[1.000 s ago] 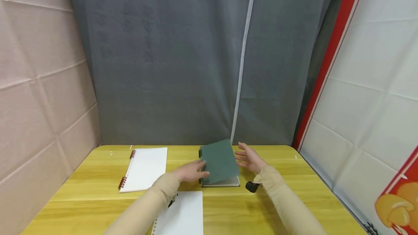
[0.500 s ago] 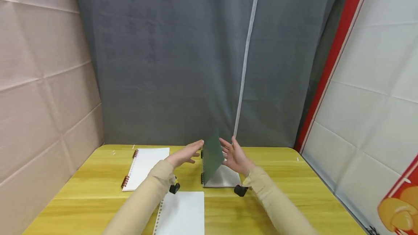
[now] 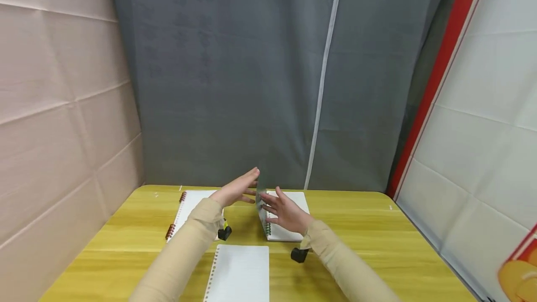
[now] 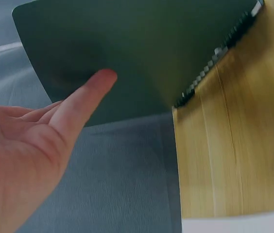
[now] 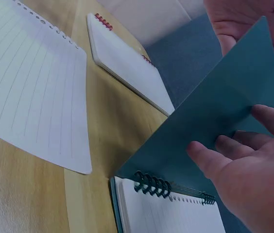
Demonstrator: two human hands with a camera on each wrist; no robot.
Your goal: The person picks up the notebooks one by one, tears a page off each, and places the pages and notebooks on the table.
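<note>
Here, flat hands (image 3: 278, 211) against upright cover (image 5: 210, 121)

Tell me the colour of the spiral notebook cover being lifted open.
Dark green cover, plain with no pattern; it shows best in the right wrist view.

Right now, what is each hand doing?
Left hand: open, fingers straight, at the green cover.
Right hand: open, fingers touching the cover.

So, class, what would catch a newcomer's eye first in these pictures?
The green cover of the spiral notebook at mid-table, raised almost upright between the left hand and right hand. Then the loose lined sheet at the near edge, and the red-spiralled notebook further left.
</note>
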